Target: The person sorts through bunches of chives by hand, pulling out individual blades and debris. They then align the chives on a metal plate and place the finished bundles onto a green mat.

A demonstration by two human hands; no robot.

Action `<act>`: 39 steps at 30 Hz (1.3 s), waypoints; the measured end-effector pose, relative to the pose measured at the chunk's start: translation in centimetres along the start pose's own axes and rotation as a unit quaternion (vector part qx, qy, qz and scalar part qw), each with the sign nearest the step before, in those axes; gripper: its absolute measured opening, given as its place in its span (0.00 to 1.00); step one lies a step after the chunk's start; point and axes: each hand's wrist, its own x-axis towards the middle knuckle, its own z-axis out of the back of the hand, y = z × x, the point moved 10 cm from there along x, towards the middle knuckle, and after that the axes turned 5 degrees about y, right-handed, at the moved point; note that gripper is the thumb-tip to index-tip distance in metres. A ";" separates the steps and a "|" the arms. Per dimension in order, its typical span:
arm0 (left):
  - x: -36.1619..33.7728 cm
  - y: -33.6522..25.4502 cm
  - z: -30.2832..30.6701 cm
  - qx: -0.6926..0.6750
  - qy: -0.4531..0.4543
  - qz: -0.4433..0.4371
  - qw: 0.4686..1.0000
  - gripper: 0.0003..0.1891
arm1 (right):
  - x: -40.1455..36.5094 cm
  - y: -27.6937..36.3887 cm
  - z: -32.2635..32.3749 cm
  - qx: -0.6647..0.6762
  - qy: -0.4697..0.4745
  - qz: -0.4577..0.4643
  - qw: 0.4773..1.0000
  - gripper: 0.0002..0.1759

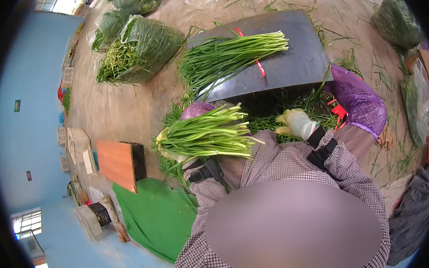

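My left hand (161, 143), in a yellow and white glove, is closed round a bunch of green chives (207, 133). The pale cut ends of that bunch point right, across my lap. My right hand (296, 123), gloved the same way, lies with its fingers apart over loose chives (268, 123) heaped between my knees. Nothing shows in its grasp. In front of me, a larger pile of chives (233, 55) rests on a dark low table (301, 53). A red tie (260, 68) runs beneath this pile.
Clear bags of greens (153, 48) stand at the far left; another bag (397, 22) is at the upper right. Red strips (339, 111) hang by my right knee. An orange-brown board (116, 160) and a green cloth (154, 213) lie to my left. Scattered leaves litter the floor.
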 end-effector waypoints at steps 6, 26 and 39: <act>0.2 0.8 -1.7 0.266 -0.092 -0.037 0.959 0.11 | -3.3 8.6 11.9 0.447 -0.244 0.207 0.835 0.17; 0.0 0.9 -1.9 0.290 -0.163 -0.105 0.937 0.14 | -4.9 9.2 12.3 0.352 -0.374 0.143 0.846 0.17; -1.4 -1.2 -4.3 0.333 -0.218 -0.179 0.900 0.13 | -2.8 11.8 13.2 0.687 -0.126 0.186 0.692 0.12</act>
